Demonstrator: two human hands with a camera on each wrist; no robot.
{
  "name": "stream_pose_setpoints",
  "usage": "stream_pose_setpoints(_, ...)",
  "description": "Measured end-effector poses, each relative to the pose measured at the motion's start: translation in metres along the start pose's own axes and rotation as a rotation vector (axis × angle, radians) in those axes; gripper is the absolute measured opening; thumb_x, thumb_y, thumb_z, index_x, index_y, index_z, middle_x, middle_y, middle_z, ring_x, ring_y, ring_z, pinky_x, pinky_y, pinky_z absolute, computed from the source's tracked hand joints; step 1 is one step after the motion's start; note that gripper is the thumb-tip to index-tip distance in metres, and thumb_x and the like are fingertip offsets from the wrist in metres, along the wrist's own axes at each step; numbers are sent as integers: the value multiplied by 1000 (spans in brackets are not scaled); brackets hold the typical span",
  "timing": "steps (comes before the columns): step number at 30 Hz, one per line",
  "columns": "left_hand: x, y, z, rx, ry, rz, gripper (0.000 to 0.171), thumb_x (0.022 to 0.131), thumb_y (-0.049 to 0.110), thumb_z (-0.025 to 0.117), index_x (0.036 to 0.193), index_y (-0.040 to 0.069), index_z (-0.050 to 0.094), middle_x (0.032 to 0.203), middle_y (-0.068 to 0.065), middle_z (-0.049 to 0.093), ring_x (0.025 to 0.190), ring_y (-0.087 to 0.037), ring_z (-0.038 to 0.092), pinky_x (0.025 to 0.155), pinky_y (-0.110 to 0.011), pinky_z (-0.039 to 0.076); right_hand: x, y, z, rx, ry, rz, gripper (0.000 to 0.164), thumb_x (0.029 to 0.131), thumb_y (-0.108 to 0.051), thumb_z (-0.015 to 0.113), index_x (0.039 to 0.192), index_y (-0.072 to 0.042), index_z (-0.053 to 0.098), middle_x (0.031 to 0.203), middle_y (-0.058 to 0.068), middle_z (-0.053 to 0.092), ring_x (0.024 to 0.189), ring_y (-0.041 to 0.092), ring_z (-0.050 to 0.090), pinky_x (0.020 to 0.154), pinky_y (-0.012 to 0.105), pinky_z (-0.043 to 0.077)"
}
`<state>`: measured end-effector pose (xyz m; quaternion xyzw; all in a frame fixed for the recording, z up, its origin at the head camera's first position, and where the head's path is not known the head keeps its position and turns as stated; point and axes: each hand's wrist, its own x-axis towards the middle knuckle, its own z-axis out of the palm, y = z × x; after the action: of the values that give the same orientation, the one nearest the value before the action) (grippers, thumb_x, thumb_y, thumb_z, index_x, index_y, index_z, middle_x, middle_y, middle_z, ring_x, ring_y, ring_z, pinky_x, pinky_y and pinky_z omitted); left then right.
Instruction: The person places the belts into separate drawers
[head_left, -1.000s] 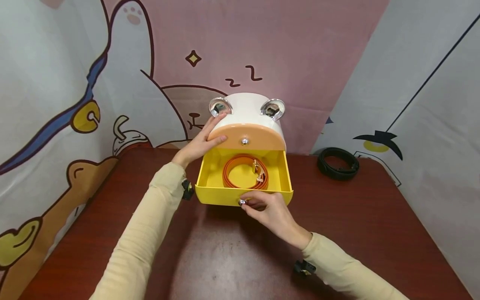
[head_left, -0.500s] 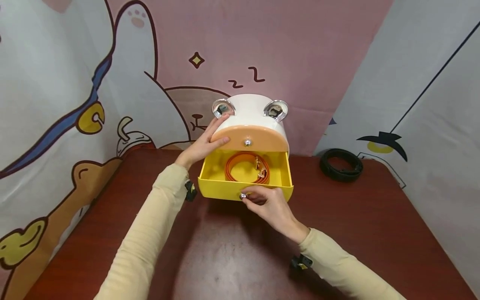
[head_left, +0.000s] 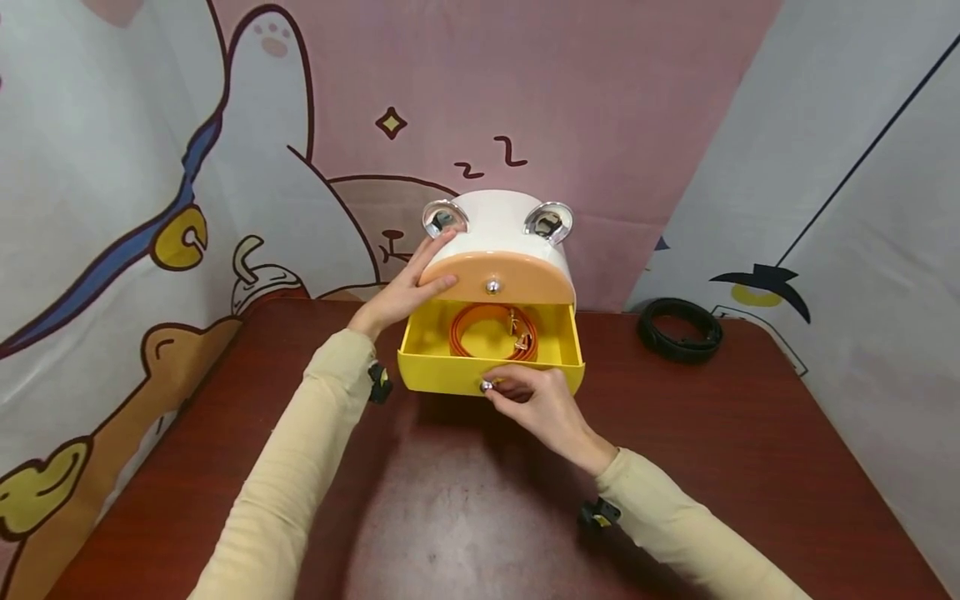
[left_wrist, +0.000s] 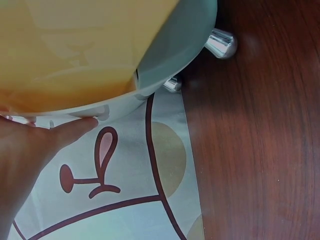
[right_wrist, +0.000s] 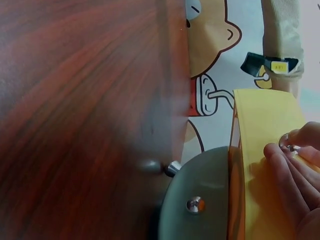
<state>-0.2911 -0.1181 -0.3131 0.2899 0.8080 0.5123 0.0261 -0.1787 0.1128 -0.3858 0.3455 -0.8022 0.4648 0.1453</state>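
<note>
A white frog-like storage box with shiny round eyes stands at the back of the table. Its yellow drawer is pulled partly out, below an orange front. Inside the drawer lies a coiled orange belt with a metal buckle. My right hand pinches the drawer's silver knob between thumb and fingers. With fingers extended, my left hand rests against the box's upper left side, near one eye. The left wrist view shows the left hand against the box's edge.
A coiled black belt lies at the table's back right. The dark red table meets a cartoon-printed cloth behind. In the right wrist view, a green front with its own knob shows, plus a metal foot.
The yellow drawer has slid partway back into the box, the orange belt going with it. My right hand has moved in along with the knob; my left hand keeps its place on the box.
</note>
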Motion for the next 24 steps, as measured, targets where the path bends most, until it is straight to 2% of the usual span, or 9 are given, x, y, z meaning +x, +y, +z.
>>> stream_pose_setpoints(9, -2, -2, 0, -15, 0, -29, 66, 90, 22, 53, 143, 31, 16, 148, 4, -8, 132, -12, -5, 99, -55, 7, 10, 12, 1, 6, -1, 19, 17, 77, -10, 70, 94, -10, 68, 85, -3, 67, 71, 2, 62, 61, 20, 49)
stream_pose_setpoints(16, -1, -1, 1, -10, -7, -26, 66, 91, 18, 53, 144, 28, 15, 148, 1, -8, 133, -17, -3, 100, -53, 9, 17, 18, 0, 23, 20, 37, 20, 74, -3, 71, 93, -7, 67, 85, 2, 67, 70, 10, 64, 61, 26, 51)
stream_pose_setpoints(20, -1, 1, 0, -8, -10, -31, 66, 91, 20, 52, 144, 29, 14, 148, 0, -10, 133, -20, -3, 100, -54, 9, 22, 7, -5, 33, 11, 41, 19, 74, 2, 69, 93, 0, 66, 85, 10, 67, 70, 18, 64, 61, 31, 51)
stream_pose_setpoints(24, -2, 2, 0, -7, -12, -22, 65, 91, 20, 52, 144, 29, 14, 148, 0, -10, 133, -21, -3, 100, -54, 9, 26, -4, -11, 45, -2, 50, 17, 76, 3, 67, 93, 3, 65, 85, 14, 66, 71, 21, 64, 62, 31, 51)
